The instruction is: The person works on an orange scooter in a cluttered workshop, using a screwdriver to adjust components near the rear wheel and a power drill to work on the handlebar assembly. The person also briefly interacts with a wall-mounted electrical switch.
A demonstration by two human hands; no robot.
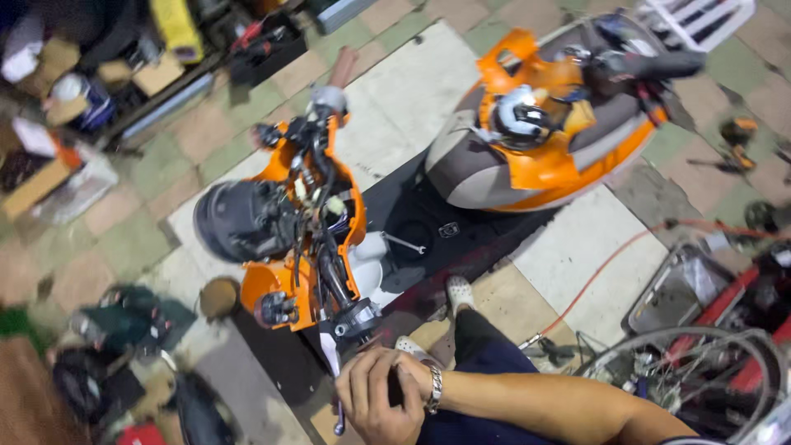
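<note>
**Hand on the scooter's near grip**

At nine o'clock lies a dark, round headlamp housing [235, 221]. Just right of it runs the stripped orange scooter handlebar [317, 222]. At six o'clock the right hand [381, 394], wearing a metal bracelet [434, 389], is wrapped around the near grip. A wrench [405, 243] rests on the dark footboard. At two o'clock sits the orange-and-grey seat [544, 124].

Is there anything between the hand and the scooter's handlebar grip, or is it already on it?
Nothing visible stands between them. The hand, a bracelet on its wrist, is closed around the near handlebar grip, beside the brake lever. Which hand it is cannot be told; no other hand shows.
</note>
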